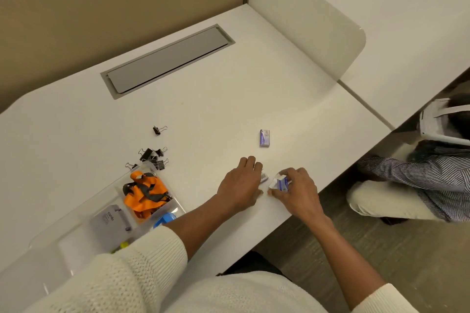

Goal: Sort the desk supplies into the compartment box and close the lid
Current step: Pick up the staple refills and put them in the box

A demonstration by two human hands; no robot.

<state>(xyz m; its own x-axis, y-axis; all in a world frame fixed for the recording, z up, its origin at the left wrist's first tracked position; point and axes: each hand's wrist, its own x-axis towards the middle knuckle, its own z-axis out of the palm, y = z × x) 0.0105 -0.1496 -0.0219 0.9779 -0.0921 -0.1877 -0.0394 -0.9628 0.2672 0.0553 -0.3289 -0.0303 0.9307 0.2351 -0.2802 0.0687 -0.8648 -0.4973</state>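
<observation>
A clear compartment box (76, 216) lies open at the lower left of the white desk (203, 99). One compartment holds an orange and grey lanyard (145, 193), another a grey stapler box (112, 218); a blue item (165, 219) shows at the box's near edge. Several black binder clips (152, 157) sit loose beyond the box, one more (159, 130) farther back. A small blue-and-white staple packet (264, 137) lies alone mid-desk. My right hand (297, 190) grips a similar packet (279, 184). My left hand (241, 183) rests over another small packet (264, 177), which is mostly hidden.
A grey cable hatch (167, 61) is set into the desk's far side. A white divider panel (305, 33) stands along the right edge. Another person in a striped shirt (419, 175) crouches on the floor at the right, below the neighbouring desk.
</observation>
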